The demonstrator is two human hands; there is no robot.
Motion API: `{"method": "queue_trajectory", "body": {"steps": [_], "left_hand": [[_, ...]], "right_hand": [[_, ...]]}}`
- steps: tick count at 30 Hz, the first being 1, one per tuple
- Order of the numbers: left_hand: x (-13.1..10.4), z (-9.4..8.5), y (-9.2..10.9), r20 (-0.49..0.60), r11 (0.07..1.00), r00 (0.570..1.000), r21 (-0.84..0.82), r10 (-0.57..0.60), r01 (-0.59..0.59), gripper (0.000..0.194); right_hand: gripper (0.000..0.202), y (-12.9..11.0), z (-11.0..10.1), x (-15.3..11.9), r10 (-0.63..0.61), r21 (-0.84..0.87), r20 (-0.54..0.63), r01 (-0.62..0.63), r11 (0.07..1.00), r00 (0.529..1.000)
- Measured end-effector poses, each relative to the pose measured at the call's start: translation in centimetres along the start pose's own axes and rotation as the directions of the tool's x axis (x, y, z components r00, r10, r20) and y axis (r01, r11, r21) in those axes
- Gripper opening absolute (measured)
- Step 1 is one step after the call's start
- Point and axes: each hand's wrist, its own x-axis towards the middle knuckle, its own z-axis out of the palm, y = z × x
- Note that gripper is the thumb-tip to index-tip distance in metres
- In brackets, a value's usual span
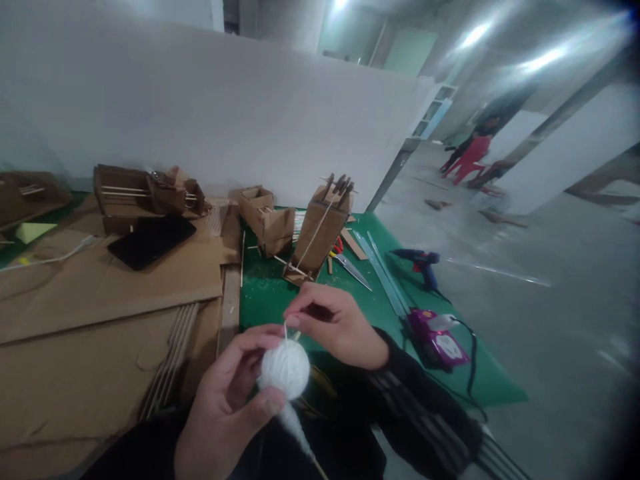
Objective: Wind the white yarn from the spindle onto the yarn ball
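Note:
My left hand (235, 393) curls around a white ball of yarn (286, 370), thumb in front and fingers behind. My right hand (340, 323) is closed in a pinch just above the ball, with a white strand (286, 330) between thumb and forefinger running down to it. Below the ball, a fuzzy white tuft (296, 427) tapers onto a thin stick; how it joins the ball is hidden. Beyond my hands, an upright cardboard model (320, 233) with string and thin sticks stands on the green table (260, 293). Scissors (353, 268) lie beside it.
A blue glue gun (423, 267), clear glue sticks (383, 277) and a purple packet (440, 340) lie at right. Cardboard sheets (100, 300), a black flat panel (153, 241) and cardboard boxes (125, 190) fill the left. A white partition (225, 113) rises behind. A person sits far right.

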Motion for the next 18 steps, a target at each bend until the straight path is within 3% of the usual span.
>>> {"method": "queue_trajectory", "body": {"steps": [4, 8, 13, 18], "left_hand": [[-0.2, 0.2, -0.1, -0.097, 0.994, 0.99, 0.052, 0.105, -0.101, 0.027], [-0.1, -0.2, -0.6, -0.079, 0.972, 0.986, 0.199, 0.146, -0.128, 0.029], [0.3, -0.4, -0.8, -0.076, 0.918, 0.959, 0.32, 0.273, -0.236, 0.03], [0.6, -0.1, -0.3, -0.135, 0.964, 0.975, 0.224, 0.174, -0.141, 0.022]], "right_hand": [[0.026, 2.1, 2.4, -0.6, 0.173, 0.147, -0.038, -0.166, 0.975, 0.984], [0.018, 2.3, 4.2, -2.0, 0.146, 0.102, -0.019, -0.144, 0.984, 0.989], [0.012, 0.7, 5.1, -3.4, 0.088, -0.067, 0.031, -0.085, 0.994, 0.996], [0.011, -1.3, 4.6, -4.5, 0.092, -0.13, 0.053, -0.084, 0.988, 0.994]]}}
